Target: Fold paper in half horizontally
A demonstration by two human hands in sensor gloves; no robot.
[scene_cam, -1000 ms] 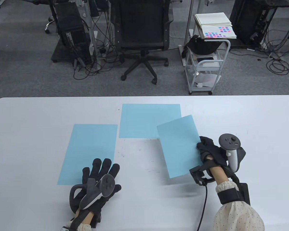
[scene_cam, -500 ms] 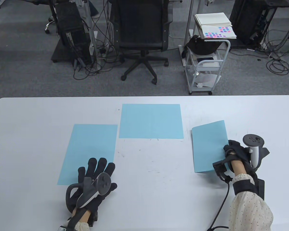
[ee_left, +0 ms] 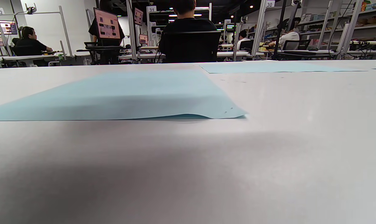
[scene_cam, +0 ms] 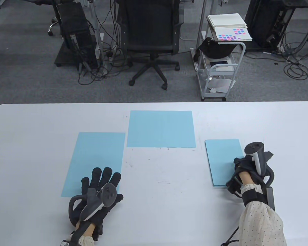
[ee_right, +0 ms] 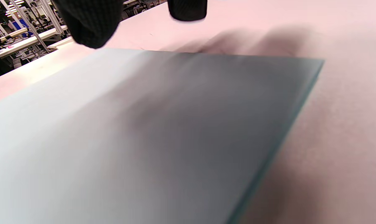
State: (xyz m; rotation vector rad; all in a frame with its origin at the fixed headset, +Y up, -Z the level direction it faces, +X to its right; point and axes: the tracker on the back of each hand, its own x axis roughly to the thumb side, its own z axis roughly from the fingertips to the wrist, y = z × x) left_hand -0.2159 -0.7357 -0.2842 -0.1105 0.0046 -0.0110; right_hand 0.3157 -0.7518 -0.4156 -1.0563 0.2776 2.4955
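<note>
Your right hand has brought the folded blue paper down flat onto the desk at lower right; a second ago it was tilted up near centre. Whether those fingers still grip its edge, I cannot tell. Your left hand stays spread, fingertips on the left sheet.

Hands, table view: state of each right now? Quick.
Left hand: open, fingers spread flat on the near end of the left blue sheet.
Right hand: at the folded blue paper; grip cannot be told.
</note>
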